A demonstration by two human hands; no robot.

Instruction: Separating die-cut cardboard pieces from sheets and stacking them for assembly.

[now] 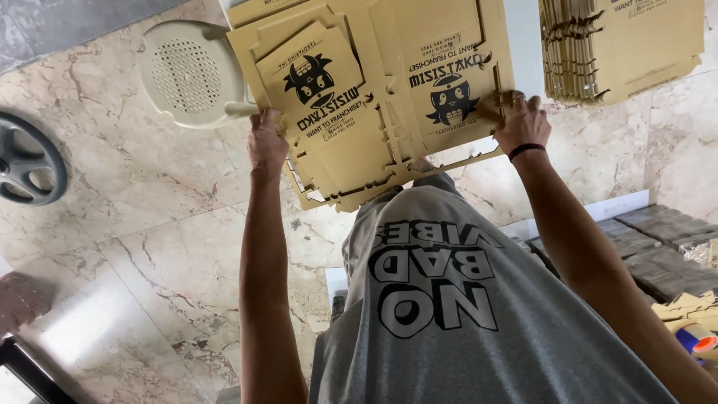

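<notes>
From the head view, the left hand and the right hand each close their grip on opposite edges of a flat, die-cut brown cardboard box blank printed with black cartoon figures, held out above the marble floor. A cream perforated plastic stool stands just beside it, and a stack of similar cardboard blanks lies to the right.

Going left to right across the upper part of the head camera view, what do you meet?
Dark wheel → cream plastic stool → left hand → flat printed cardboard box blanks → right hand → stack of cardboard blanks.
</notes>
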